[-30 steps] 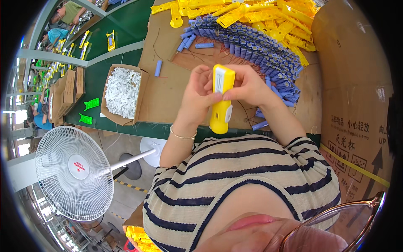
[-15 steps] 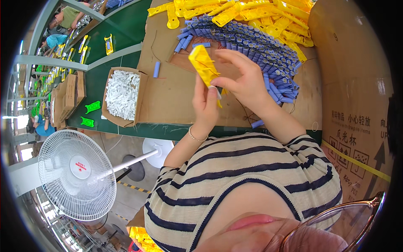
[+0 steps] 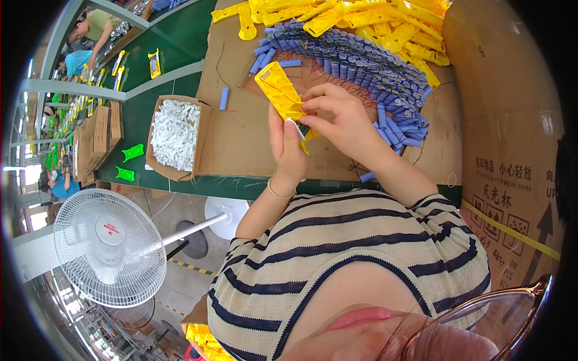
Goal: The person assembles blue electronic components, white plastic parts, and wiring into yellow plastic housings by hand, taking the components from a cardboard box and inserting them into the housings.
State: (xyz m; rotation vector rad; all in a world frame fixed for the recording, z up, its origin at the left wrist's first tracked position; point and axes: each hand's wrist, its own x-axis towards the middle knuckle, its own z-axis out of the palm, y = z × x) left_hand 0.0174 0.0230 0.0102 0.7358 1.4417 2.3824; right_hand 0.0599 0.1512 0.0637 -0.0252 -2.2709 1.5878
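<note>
A yellow plastic housing (image 3: pixel 278 90), shaped like a torch shell, stands tilted above the cardboard work surface. My left hand (image 3: pixel 289 153) is closed around its lower end, where a white part (image 3: pixel 295 127) and a bit of dark circuit board show. Thin dark wires cross the inside of the shell. At the housing's right edge, my right hand (image 3: pixel 340 114) has thumb and fingertips pinched together; what they hold is too small to tell. Just beyond the hands lie rows of blue cylindrical battery cells (image 3: pixel 361 75) with thin red and dark wires.
More yellow housings (image 3: pixel 385 24) are heaped behind the cells. Left of me stand a box of small white parts (image 3: pixel 176 135), two green plastic pieces (image 3: pixel 133 153) and a white fan (image 3: pixel 110 248). A large carton (image 3: pixel 512 150) walls off the right. Other people work at the far left.
The housing has shifted slightly left and turned, showing more of its inside. My right hand's fingers have drawn together and moved to the housing's lower right edge.
</note>
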